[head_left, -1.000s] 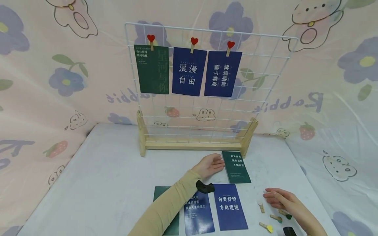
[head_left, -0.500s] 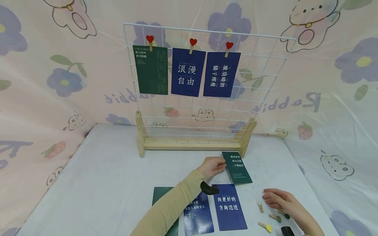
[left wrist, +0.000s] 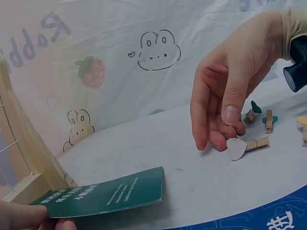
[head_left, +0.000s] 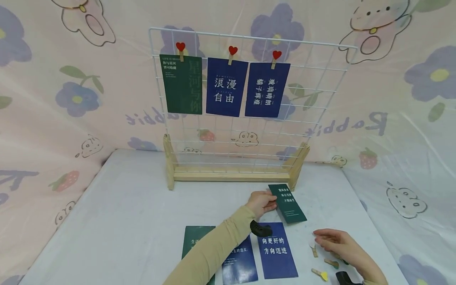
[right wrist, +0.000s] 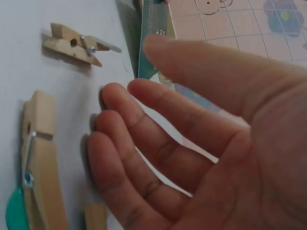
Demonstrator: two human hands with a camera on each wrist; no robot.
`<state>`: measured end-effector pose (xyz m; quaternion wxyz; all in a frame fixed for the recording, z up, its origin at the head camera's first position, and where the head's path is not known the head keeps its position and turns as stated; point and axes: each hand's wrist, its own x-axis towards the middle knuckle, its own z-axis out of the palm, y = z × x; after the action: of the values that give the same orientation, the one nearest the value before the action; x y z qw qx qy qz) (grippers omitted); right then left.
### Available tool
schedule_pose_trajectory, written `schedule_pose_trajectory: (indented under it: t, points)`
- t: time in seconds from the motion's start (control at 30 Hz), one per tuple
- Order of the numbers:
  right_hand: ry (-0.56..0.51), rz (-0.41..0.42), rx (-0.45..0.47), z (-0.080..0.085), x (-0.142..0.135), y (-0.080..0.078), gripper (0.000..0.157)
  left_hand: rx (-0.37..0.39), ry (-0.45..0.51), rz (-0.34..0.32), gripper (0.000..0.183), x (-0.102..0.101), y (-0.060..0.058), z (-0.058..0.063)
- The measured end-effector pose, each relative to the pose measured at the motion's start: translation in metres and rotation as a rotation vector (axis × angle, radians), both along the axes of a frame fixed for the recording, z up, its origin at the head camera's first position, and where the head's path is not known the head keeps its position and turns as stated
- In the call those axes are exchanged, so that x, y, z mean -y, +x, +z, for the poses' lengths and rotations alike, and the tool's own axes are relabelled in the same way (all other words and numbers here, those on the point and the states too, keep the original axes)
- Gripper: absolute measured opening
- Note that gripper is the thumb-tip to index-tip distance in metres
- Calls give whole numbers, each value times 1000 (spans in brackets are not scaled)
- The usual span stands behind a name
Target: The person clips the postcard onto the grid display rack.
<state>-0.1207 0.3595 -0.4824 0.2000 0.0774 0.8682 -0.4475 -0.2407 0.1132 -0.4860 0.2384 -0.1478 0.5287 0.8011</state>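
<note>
My left hand (head_left: 261,203) pinches the left edge of a dark green card (head_left: 287,204) with white writing, in front of the rack's right foot. In the left wrist view the thumb lies on top of that card (left wrist: 115,194), whose far end is tilted up from the table. My right hand (head_left: 336,242) hovers at the right with relaxed fingers and holds nothing. Close by its fingertips lies a small wooden clothespin with a white heart (left wrist: 237,149). More clothespins lie around it, one with a yellow heart (head_left: 320,274) and others with green ones.
A white wire grid rack (head_left: 228,150) on a wooden base (head_left: 231,175) stands at the back. Red-heart clothespins hold a green card (head_left: 181,87) and two blue cards (head_left: 227,89) on it. At the front lie a green card (head_left: 196,233) and two blue ones (head_left: 278,261), partly behind the left sleeve.
My left hand has moved right and closed its fingers on the green card's edge. The card has shifted slightly right and tilted. My right hand has moved a little left.
</note>
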Motion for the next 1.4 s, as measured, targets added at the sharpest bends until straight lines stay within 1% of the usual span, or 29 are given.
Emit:
schedule_pose_trajectory:
  t: [0.13, 0.23, 0.33, 0.47, 0.67, 0.77, 0.87, 1.07, 1.23, 1.4]
  points:
    - [-2, 26, -15, -1, 3, -1, 49, 2, -6, 11, 31, 3, 1, 0]
    - [-2, 41, -18, -2, 5, -1, 48, 17, 2, 16, 31, 5, 1, -2]
    - [15, 35, -20, -2, 7, -1, 48, 23, 12, 11, 28, 7, 0, -3]
    - [26, 44, -36, -4, 9, -1, 45, -5, 34, -14, 27, 13, 0, -3]
    - [46, 85, -59, -4, 9, 0, 39, -48, 46, -61, 36, 28, 5, -2]
    - [85, 83, -76, -4, 11, 0, 37, -65, 58, -76, 37, 35, 7, 1]
    - [110, 82, -82, -3, 12, -1, 35, -82, 62, -98, 34, 42, 8, 4]
    - [112, 82, -71, -2, 11, -1, 34, -117, 42, -147, 31, 55, 8, 11]
    - [119, 69, -68, -2, 13, -1, 34, -123, 22, -155, 28, 61, 9, 15]
    - [103, 103, -74, -2, 12, -2, 32, -132, 20, -143, 29, 67, 9, 20]
